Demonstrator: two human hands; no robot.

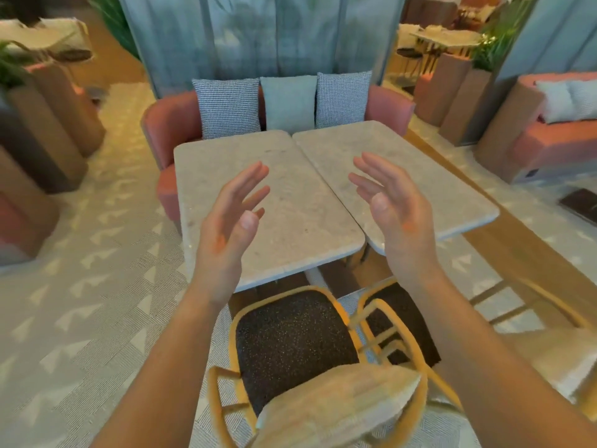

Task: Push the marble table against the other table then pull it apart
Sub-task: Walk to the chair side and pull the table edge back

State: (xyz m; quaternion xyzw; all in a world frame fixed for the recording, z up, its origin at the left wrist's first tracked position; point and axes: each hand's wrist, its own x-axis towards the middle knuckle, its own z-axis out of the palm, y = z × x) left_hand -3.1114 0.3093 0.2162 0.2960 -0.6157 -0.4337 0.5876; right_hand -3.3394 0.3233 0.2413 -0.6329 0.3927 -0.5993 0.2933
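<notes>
So the two marble tops are sitting edge to edge right now. The left marble table [206, 195] has the right marble table [426, 176] butted up against its right side, with only a thin dark seam between them, and the right one is angled slightly. I honestly can't tell which of the two is the one being moved.

Going by that, I'd say the push-together half is done and the pull-apart half is what's left. Nobody's got hold of anything. The left hand [226, 234] and right hand [397, 218] both hover over the tops with fingers straight and spread, palms facing each other, gripping nothing. The left hand is over the left table and the right hand is just past the seam.

Behind the left table there's a pink sofa [168, 121] with three cushions [227, 108] lined up along its back. On the near side of that table is a wooden chair [290, 344] with a dark seat, and a second chair [400, 318] is right beside it.

As for containers, there are only tall brown planters [452, 88] far off beyond the right table, with leafy green plants [491, 46] in them.
</notes>
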